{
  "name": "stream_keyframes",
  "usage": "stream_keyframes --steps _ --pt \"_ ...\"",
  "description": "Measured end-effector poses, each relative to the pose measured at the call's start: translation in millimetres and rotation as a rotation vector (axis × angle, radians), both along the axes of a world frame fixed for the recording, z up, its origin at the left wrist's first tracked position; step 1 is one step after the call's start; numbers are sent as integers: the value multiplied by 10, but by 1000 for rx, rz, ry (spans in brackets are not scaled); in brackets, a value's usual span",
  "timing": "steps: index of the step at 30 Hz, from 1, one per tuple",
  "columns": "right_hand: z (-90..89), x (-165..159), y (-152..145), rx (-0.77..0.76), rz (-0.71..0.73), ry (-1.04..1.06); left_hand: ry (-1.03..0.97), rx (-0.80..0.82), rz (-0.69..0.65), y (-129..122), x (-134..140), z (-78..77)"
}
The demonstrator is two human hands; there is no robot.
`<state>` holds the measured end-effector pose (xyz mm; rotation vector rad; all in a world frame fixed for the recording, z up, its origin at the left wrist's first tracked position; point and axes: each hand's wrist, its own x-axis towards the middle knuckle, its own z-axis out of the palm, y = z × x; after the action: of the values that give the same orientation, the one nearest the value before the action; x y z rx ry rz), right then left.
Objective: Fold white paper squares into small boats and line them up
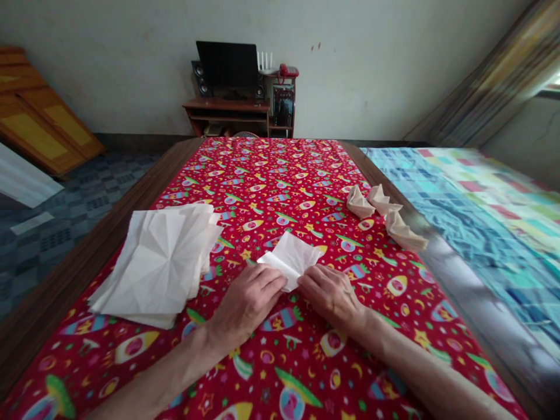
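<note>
A small sheet of white paper [292, 254], partly folded, lies on the red patterned cloth in front of me. My left hand [256, 291] has its fingers closed on the paper's lower left edge. On the lower right edge, the fingers of my right hand [330, 291] are pressed together around the paper. To the left sits a stack of creased white paper sheets [168, 256], the top one marked with radiating fold lines. Several folded paper shapes [359, 203] stand at the right side of the cloth.
The red cloth [280, 192] covers a long dark wooden table [131, 198]. A bed [472, 216] with checked bedding adjoins its right side. Beyond the far end stands a desk [227, 105] with a monitor [227, 64], speakers and a red telephone [287, 72]. A wooden cabinet [44, 116] is at left.
</note>
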<state>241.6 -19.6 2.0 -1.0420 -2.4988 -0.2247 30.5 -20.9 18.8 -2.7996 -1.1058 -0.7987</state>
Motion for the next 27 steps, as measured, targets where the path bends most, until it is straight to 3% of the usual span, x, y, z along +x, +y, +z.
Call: stream_keyframes --steps 6,11,17,21,27 --pt "19 46 -25 -72 34 47 115 27 15 -45 16 14" --pt "-9 70 -32 -192 31 164 -70 -141 -34 10 33 -119" --pt "-14 106 -6 -424 -88 408 -275 -344 66 92 31 -203" --pt "-10 117 -40 -349 -108 411 -271 -379 159 140 52 -176" --pt "39 157 -188 -221 47 99 -223 -392 202 173 94 -150"
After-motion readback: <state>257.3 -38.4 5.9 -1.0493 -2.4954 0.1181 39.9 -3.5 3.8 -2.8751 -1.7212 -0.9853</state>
